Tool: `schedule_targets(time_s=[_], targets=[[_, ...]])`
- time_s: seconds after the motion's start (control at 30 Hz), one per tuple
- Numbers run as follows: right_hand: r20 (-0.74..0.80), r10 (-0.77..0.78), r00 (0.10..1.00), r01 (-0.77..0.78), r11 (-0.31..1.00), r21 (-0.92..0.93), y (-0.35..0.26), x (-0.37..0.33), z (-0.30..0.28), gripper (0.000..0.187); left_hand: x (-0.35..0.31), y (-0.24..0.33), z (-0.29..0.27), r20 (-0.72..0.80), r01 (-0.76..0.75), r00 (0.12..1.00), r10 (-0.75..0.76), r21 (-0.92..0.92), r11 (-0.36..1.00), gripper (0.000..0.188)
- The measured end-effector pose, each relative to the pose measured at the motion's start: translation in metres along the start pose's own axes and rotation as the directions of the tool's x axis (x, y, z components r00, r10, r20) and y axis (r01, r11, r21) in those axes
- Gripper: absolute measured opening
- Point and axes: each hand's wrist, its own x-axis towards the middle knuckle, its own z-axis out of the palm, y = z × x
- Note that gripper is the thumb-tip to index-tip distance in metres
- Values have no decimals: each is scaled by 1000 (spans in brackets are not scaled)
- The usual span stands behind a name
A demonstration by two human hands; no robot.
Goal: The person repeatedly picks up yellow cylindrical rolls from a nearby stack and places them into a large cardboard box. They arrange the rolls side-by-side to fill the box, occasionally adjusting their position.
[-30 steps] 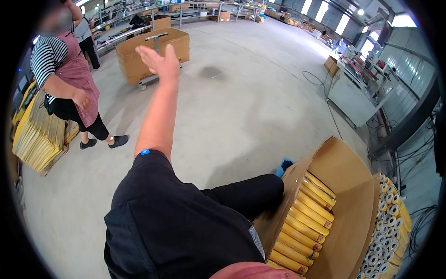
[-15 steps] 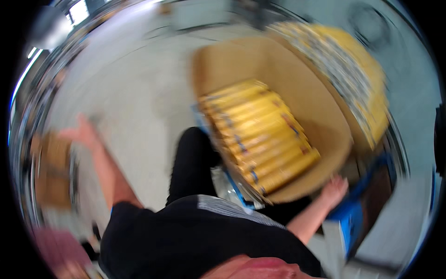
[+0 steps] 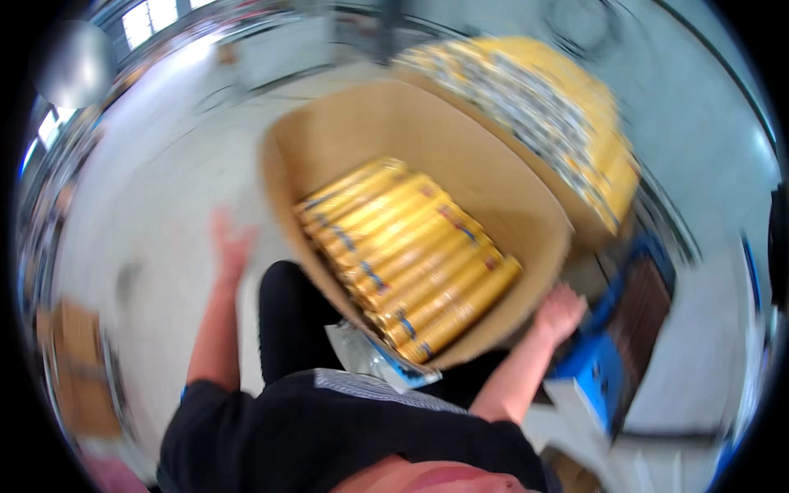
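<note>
A big brown cardboard box (image 3: 362,99) with its top open stands in front of me, slightly tilted in view. Inside lie several yellow plastic-wrapped rolls (image 3: 411,255) side by side, with blue and red marks. My left hand (image 3: 233,242) is raised over the floor to the left of the box, fingers spread, holding nothing and not touching the box. Close against the box's near right corner is my right hand (image 3: 561,312), its fingers curled in. What it holds, if anything, is hidden.
Behind the box a large stack of yellow and silver packs (image 3: 542,107) fills another carton. To the right are a blue metal frame (image 3: 596,374) and a grey panel (image 3: 690,361). A brown carton (image 3: 82,370) sits at far left. My black-clad knee (image 3: 288,320) is beside the box.
The view has turned, so the box and stack appear further left. My left hand has swung inward from the far-left carton toward the box. My right hand stays by the box's corner.
</note>
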Motion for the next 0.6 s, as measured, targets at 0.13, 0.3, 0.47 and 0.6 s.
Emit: schedule_targets(time_s=[0.13, 0.3, 0.47, 0.6], targets=[[-498, 150, 854, -291, 931, -218, -2, 3, -31, 53, -19, 144, -13, 479, 178, 878, 2, -330, 927, 76], [-600, 309, 738, -569, 764, -305, 45, -6, -7, 65, -56, 148, 49, 501, 180, 865, -38, -238, 955, 65], [-527, 407, 746, -652, 606, -455, 78, -19, 34, 64, -46, 153, 20, 600, 239, 798, -52, -236, 942, 66], [-504, 468, 726, -687, 525, -502, 95, -21, 43, 64, -53, 143, 37, 520, 165, 854, 6, -282, 945, 64]])
